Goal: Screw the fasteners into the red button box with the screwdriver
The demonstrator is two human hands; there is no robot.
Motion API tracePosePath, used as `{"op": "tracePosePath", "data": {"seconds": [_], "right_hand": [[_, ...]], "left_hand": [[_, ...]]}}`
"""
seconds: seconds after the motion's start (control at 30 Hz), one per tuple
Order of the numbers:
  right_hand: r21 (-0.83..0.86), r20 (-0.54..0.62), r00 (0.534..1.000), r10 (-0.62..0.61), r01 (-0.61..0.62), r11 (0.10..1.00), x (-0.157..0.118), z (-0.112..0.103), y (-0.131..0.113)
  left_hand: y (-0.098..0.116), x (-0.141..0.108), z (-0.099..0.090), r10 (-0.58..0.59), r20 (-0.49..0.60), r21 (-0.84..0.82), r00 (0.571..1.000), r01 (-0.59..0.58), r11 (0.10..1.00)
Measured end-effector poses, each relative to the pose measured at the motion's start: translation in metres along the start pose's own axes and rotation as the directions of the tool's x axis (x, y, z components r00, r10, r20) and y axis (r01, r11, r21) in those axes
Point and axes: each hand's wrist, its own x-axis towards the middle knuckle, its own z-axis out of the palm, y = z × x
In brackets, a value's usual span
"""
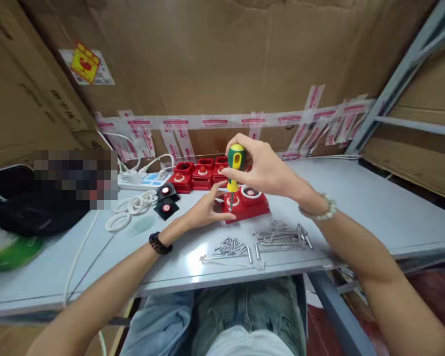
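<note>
My right hand [261, 165] grips the green and yellow handle of a screwdriver [237, 157] from above. The screwdriver stands nearly upright, its tip at a screw near the left front corner of a red housing [250, 212]. Thumb and fingers of my left hand [207, 207] hold the left side of that housing against the table. On the housing's right part is a white ring [251, 192] around a dark disc. A small pile of screws [230, 245] lies in front, beside several metal rods and thin chains [282, 236].
Several red housings [181, 180] stand in a row behind. Left of my hands lie black square pieces [166, 208], white rings [117, 222] and clear discs [141, 225]. A power strip [144, 182] with cables and a black bag [40, 198] are farther left. Cardboard [222, 64] walls the back.
</note>
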Motion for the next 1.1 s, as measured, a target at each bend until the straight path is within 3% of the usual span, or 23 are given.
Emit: {"op": "tracePosePath", "data": {"seconds": [0.67,1.1], "right_hand": [[-0.002,0.033,0.999,-0.032,0.032,0.999,-0.007,0.001,-0.007],[-0.152,-0.101,0.995,-0.007,-0.009,0.988,-0.006,0.022,-0.002]], "left_hand": [[-0.002,0.000,0.001,0.038,-0.012,0.037,0.999,-0.038,0.999],[-0.002,-0.001,0.001,0.018,-0.007,0.036,1.000,-0.018,0.999]]}}
